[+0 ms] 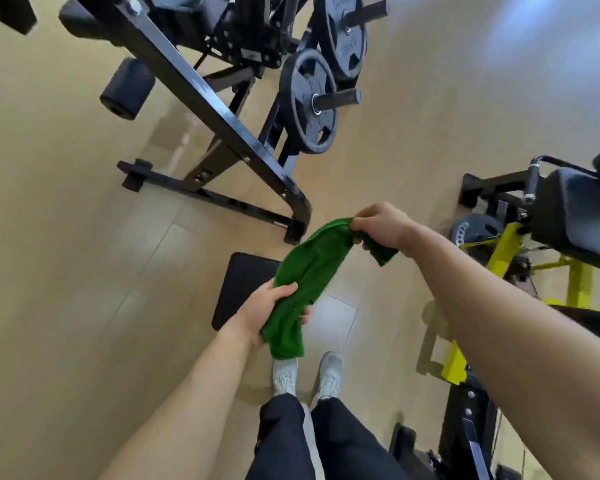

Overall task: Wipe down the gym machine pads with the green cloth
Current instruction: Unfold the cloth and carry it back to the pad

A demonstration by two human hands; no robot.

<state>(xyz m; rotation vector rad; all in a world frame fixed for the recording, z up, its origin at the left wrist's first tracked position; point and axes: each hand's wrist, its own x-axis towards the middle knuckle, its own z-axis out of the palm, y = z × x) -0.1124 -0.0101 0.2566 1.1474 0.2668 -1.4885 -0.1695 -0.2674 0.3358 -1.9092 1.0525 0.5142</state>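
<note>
Both hands are on the green cloth (309, 271), and it is held up in the air over the floor. The left hand (267, 311) grips the lower end, thumb across the top and fingers wrapped underneath, with a short tail of cloth hanging down past the palm. The right hand (383, 225) is higher and further out, pinching the upper end in curled fingers, a small flap drooping below the knuckles. Between the two grips the cloth runs as a loose, bunched band on a diagonal, touching no pad.

Right below it, a flat black pad (236, 289) lies low over the tan tiled floor (66, 271), partly hidden by the cloth and the left hand. Down at the bottom, two pale grey shoes (328, 372) and dark trousers (343, 441).

Further out, ahead and left, there's a black steel machine frame (205, 95), slanting down to a foot near the cloth's upper end. A black foam roller pad (127, 88) sticks out on its left side, and two black weight plates (309, 102) sit on pegs to its right. Off to the right, well apart from the hands, a black padded seat (575, 216) tops a yellow-framed machine (499, 252).
</note>
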